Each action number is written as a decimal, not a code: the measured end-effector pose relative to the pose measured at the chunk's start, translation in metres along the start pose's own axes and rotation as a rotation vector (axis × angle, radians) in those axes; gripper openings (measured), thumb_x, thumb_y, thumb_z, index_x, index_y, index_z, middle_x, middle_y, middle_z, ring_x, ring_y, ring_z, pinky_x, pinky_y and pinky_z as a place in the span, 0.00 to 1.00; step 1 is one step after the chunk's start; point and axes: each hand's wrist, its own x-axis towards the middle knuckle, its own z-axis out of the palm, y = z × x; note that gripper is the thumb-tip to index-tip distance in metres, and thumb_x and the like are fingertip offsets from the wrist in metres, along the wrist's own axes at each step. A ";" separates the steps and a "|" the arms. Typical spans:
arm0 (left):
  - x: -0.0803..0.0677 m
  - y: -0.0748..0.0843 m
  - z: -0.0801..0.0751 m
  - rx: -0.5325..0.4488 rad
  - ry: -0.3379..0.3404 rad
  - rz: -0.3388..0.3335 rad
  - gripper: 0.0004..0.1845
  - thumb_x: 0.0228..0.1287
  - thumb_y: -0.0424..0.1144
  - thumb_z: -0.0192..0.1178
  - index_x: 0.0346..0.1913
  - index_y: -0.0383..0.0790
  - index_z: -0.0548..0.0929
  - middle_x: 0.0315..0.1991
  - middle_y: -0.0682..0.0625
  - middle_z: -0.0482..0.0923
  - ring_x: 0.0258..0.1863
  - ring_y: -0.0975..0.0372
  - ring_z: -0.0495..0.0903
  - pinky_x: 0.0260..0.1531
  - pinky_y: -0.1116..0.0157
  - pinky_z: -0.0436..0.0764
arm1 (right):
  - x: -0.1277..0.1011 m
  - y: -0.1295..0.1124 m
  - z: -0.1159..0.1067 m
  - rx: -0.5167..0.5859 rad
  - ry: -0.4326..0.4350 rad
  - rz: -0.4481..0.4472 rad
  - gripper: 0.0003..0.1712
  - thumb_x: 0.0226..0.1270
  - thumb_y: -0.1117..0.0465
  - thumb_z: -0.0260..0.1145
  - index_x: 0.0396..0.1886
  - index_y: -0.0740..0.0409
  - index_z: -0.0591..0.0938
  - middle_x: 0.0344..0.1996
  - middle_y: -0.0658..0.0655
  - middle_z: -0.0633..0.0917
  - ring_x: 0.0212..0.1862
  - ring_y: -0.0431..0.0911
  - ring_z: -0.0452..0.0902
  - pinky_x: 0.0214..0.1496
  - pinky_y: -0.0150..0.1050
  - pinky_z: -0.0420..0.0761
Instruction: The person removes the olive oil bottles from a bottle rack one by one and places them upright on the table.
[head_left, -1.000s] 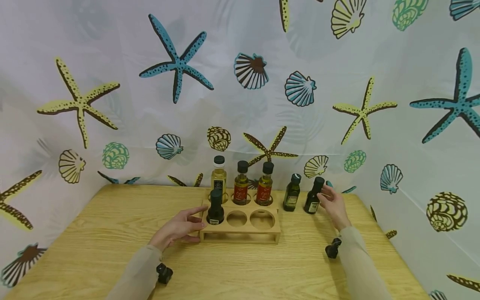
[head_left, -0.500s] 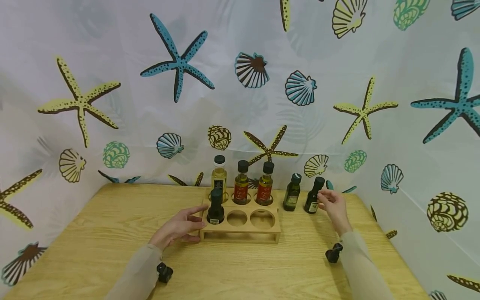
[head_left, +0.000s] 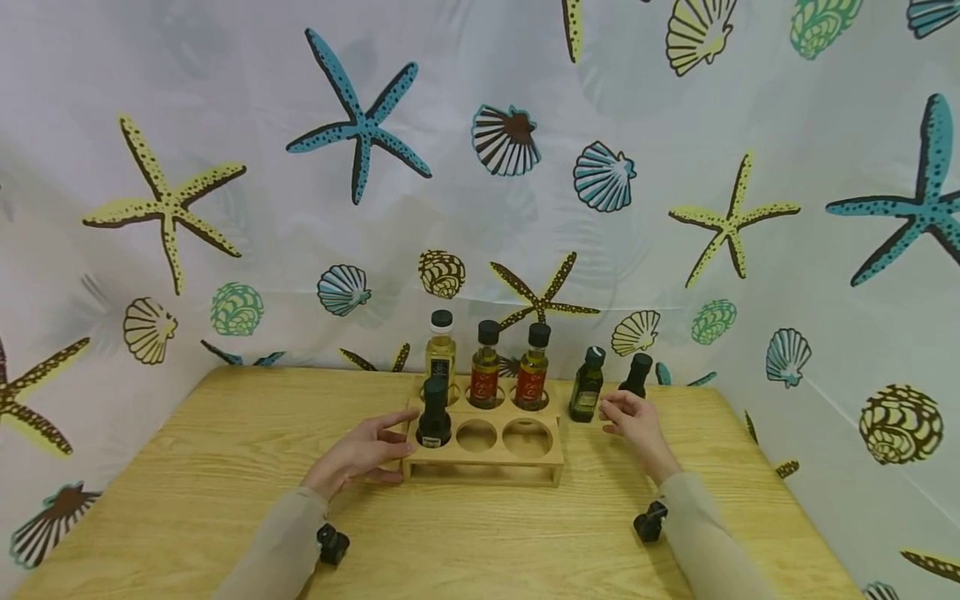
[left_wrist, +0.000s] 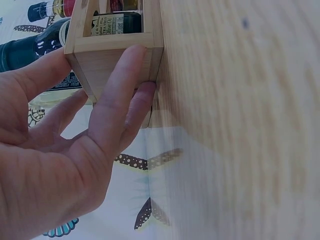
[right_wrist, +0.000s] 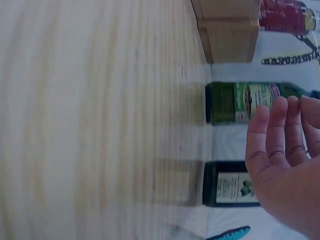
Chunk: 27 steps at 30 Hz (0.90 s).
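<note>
In the head view, my left hand [head_left: 367, 450] rests at the left end of a two-tier wooden bottle rack [head_left: 480, 471]. Its extended fingers touch the end panel [left_wrist: 107, 70] in the left wrist view. A dark bottle with a long cap [head_left: 434, 421] stands in the front-left hole. My right hand [head_left: 633, 425], fingers slightly bent and holding nothing, is just right of a green olive oil bottle [head_left: 586, 387]. Whether it touches that bottle is unclear. Behind this hand, a dark bottle [head_left: 637, 375] is partly hidden; its label [right_wrist: 235, 188] shows in the right wrist view.
The rack's back row holds a pale oil bottle [head_left: 440, 354] and two red-labelled bottles, one in the middle [head_left: 485, 367] and one on the right [head_left: 532, 367]. Two front holes show no bottle. A patterned curtain [head_left: 480, 208] hangs behind the wooden table [head_left: 225, 467].
My right hand has moved left from beside the dark bottle to beside the green olive oil bottle. My left hand stays at the rack's end.
</note>
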 end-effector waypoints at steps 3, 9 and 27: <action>-0.001 -0.001 0.001 -0.002 -0.002 0.007 0.34 0.71 0.34 0.58 0.76 0.49 0.60 0.67 0.28 0.61 0.62 0.43 0.73 0.45 0.50 0.85 | -0.003 0.000 0.009 0.010 -0.029 0.010 0.18 0.75 0.61 0.58 0.58 0.70 0.77 0.46 0.62 0.84 0.47 0.52 0.81 0.50 0.46 0.85; 0.001 -0.002 0.001 -0.001 0.006 0.007 0.34 0.70 0.35 0.59 0.76 0.50 0.61 0.66 0.30 0.63 0.59 0.46 0.75 0.44 0.52 0.85 | -0.006 -0.001 0.022 0.006 -0.085 0.015 0.20 0.74 0.60 0.60 0.58 0.70 0.76 0.49 0.65 0.82 0.47 0.53 0.81 0.51 0.50 0.84; -0.002 0.001 0.000 0.004 0.013 -0.001 0.34 0.70 0.35 0.60 0.76 0.50 0.62 0.63 0.32 0.65 0.55 0.51 0.77 0.44 0.52 0.85 | -0.009 -0.021 0.054 -0.044 -0.198 -0.063 0.18 0.72 0.60 0.63 0.54 0.69 0.80 0.40 0.63 0.85 0.34 0.44 0.79 0.37 0.45 0.84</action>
